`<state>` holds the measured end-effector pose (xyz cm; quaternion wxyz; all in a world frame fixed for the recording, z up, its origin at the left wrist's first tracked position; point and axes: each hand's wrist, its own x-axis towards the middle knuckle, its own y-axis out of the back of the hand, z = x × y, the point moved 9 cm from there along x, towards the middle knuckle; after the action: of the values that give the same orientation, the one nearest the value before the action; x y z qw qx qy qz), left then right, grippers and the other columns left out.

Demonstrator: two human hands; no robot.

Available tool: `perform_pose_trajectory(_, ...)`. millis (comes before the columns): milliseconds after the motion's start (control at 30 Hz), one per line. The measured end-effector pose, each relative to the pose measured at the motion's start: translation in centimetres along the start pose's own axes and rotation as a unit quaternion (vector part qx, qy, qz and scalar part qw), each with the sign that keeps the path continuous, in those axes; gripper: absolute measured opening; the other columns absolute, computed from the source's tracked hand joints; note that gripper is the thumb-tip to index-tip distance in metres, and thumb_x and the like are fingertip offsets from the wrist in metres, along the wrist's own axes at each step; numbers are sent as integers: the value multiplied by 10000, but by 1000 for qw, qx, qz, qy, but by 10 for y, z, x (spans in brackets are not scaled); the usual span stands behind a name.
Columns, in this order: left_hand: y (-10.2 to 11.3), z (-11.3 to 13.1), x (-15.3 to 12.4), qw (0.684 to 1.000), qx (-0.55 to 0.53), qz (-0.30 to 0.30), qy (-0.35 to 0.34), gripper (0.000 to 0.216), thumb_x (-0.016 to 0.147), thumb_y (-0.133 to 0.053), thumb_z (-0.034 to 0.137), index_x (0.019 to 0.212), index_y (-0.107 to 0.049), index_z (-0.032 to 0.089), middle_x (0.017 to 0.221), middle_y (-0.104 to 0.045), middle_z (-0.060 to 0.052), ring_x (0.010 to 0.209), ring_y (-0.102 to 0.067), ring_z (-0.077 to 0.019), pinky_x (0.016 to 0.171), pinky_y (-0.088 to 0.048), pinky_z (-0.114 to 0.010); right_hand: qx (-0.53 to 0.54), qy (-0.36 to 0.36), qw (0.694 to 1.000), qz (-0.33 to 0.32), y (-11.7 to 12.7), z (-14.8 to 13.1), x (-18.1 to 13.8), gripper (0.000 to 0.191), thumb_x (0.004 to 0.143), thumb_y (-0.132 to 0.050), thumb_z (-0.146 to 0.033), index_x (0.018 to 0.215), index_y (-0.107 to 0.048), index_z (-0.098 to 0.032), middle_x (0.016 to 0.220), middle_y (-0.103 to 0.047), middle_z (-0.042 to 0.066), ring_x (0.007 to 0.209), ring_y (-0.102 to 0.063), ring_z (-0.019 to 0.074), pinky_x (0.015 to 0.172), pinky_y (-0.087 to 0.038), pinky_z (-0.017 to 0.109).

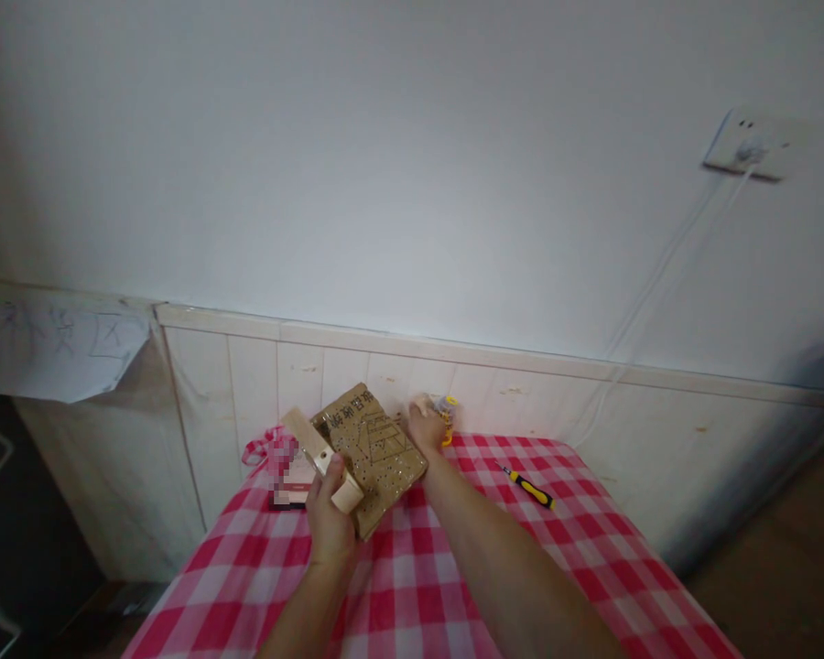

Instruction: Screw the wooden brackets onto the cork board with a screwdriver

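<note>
My left hand is closed, its thumb pressed across a pale wooden piece with a small hole in it. Directly behind the wood, tilted up, is a brown cardboard package with black printed characters and a line drawing; my left hand seems to steady it too. At the table's far edge, beside the package's right side, my right hand has its fingers curled at a clear plastic item with yellow parts. Its kind is too small to make out, and the fingertips are partly hidden.
A yellow and black screwdriver lies on the red checked tablecloth, right of my forearm. Left of the package is a partly blurred flat item. White wall panelling borders the far edge. A cable hangs from a wall socket.
</note>
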<state>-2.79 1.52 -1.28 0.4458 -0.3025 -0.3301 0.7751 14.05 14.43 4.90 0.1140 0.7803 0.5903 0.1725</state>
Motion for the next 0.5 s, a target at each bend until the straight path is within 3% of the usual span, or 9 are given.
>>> perform_pose_trajectory(100, -1, 1, -1, 1000, -7, -3, 0, 389, 818, -716, 382, 1162, -661, 210, 952, -770, -20, 812, -738, -204, 744, -597, -338, -14, 10, 998, 60, 27, -13, 3, 264, 985, -554, -351, 1080, -698, -151, 1140, -721, 125, 1001, -668, 230, 839, -536, 326)
perform_pose_trajectory(233, -7, 1, -5, 1000, 3, -29, 10, 437, 796, -739, 413, 1168, -655, 200, 957, -775, -38, 844, -746, -235, 786, -602, -391, -13, 62, 996, 65, 76, -44, 8, 314, 895, -582, -411, 933, -747, -146, 923, -768, 80, 831, -677, 224, 651, -479, 258)
perform_pose_trajectory(367, -16, -1, -12, 997, 30, -71, 20, 526, 763, -780, 448, 1203, -644, 194, 1081, -767, -82, 958, -743, -283, 834, -602, -435, -5, 119, 992, 30, 151, -84, 10, 244, 806, -662, -376, 850, -744, -150, 822, -746, 41, 716, -638, 183, 593, -431, 235)
perform_pose_trajectory(500, -20, -10, -19, 993, 59, -94, 37, 558, 731, -814, 448, 1195, -645, 188, 1050, -770, -77, 875, -755, -254, 756, -614, -373, -23, 133, 989, -61, 206, -114, -2, 268, 647, -816, -401, 656, -721, -151, 519, -591, -21, 459, -447, 104, 444, -286, 220)
